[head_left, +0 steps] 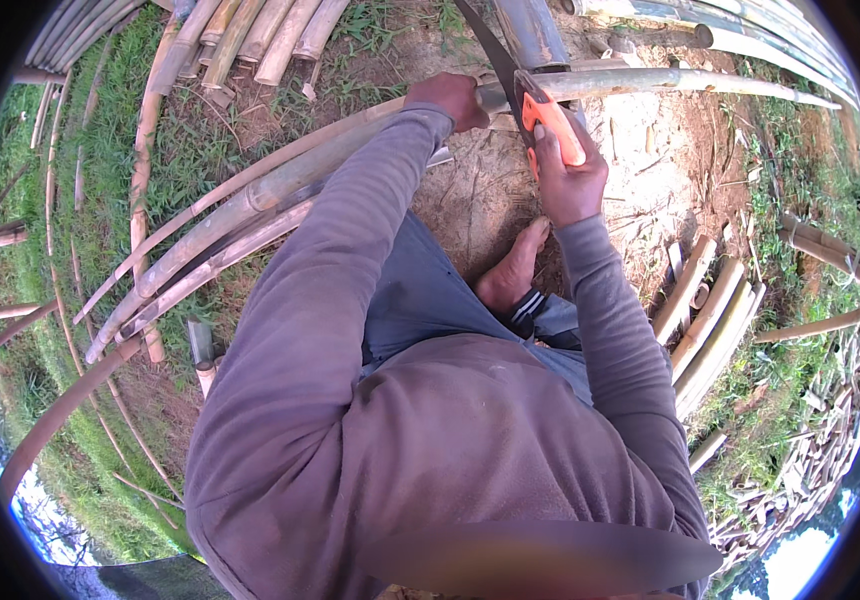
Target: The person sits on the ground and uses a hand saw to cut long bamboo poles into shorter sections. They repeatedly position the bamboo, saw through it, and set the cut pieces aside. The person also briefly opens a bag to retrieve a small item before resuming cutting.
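Note:
My right hand [572,175] is wrapped around the orange handle of a handsaw [554,122]. Its dark blade points up and away to the left, beside a long bamboo pole [240,210]. Whether the teeth touch the pole cannot be made out. My left hand [447,100] is closed on the pole just left of the blade. From there the pole curves down to the left, with thinner bamboo lengths alongside it. A light pole [680,80] stretches to the right beyond the saw; whether it is the same piece is unclear.
A thick grey bamboo length [533,38] lies just beyond the blade. Cut bamboo pieces lie at the far left [280,40] and by my right arm [707,315]. Long poles [770,48] fill the far right. My bare foot [518,268] rests on the soil below the saw.

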Tool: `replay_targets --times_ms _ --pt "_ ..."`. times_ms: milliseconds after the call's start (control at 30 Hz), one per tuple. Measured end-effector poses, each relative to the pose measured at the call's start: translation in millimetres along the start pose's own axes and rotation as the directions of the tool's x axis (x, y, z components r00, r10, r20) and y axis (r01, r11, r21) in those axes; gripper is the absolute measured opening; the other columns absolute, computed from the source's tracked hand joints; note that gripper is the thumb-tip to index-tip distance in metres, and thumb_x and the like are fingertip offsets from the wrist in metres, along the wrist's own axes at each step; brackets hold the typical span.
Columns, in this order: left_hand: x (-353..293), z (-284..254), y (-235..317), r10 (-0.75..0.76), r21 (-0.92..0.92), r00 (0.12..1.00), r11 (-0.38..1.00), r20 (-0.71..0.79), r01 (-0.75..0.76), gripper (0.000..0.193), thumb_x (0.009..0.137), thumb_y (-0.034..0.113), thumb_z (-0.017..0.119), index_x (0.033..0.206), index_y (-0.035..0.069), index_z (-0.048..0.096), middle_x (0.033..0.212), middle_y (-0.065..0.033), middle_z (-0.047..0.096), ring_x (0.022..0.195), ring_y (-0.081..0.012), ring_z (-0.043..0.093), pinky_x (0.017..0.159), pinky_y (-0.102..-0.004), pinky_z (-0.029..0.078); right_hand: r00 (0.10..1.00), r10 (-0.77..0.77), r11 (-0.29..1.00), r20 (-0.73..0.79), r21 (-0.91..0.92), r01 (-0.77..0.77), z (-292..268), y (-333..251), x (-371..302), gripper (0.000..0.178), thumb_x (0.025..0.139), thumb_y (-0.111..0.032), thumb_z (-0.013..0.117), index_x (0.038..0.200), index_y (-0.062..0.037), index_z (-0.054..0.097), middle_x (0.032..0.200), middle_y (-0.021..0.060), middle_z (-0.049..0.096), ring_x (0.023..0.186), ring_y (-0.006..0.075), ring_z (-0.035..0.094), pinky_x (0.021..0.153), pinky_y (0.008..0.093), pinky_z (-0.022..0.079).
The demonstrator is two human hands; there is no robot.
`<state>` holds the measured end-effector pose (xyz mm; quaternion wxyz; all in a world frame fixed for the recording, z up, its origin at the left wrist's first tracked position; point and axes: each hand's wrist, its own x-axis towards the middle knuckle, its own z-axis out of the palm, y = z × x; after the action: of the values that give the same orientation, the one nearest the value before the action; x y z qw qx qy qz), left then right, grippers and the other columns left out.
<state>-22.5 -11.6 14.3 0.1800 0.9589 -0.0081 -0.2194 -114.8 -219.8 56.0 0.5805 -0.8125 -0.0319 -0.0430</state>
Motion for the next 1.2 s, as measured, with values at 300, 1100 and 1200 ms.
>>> replay_targets --times_ms 300,1100,1200 --pt "9 8 -10 -0.073 -0.04 0.997 0.997 0.001 0.073 0.054 0.082 0.045 0.079 0.128 0.016 0.073 0.124 -0.0129 0.075 0.114 -0.0317 0.073 0.102 -0.0437 0.056 0.995 0.068 0.993 0.079 0.094 -0.075 -116 -21 -181 0.058 0.106 -0.02 0.062 0.151 0.0114 0.043 0.139 0.0231 0.063 0.118 0.029 0.068 0.103 0.0393 0.056" --pt "-36 47 -4 0.033 0.041 0.997 0.998 0.075 -0.036 0.058 0.078 0.044 0.079 0.125 0.011 0.07 0.118 -0.0153 0.075 0.111 -0.035 0.073 0.097 -0.0479 0.057 0.998 -0.049 0.998 -0.043 0.038 0.051 24 12 39 0.037 0.097 -0.02 0.075 0.129 -0.0023 0.071 0.109 0.012 0.078 0.095 0.018 0.074 0.079 0.0331 0.058" --pt "-54 38 -7 0.019 -0.013 1.0 1.0 -0.018 -0.019 0.057 0.078 0.043 0.08 0.122 0.01 0.069 0.113 -0.0171 0.076 0.108 -0.0357 0.074 0.093 -0.0492 0.058 0.998 0.061 0.94 -0.025 0.339 -0.049 -37 -10 -39 0.047 0.103 -0.016 0.067 0.141 0.0095 0.057 0.126 0.0196 0.07 0.111 0.0214 0.069 0.092 0.0333 0.059"
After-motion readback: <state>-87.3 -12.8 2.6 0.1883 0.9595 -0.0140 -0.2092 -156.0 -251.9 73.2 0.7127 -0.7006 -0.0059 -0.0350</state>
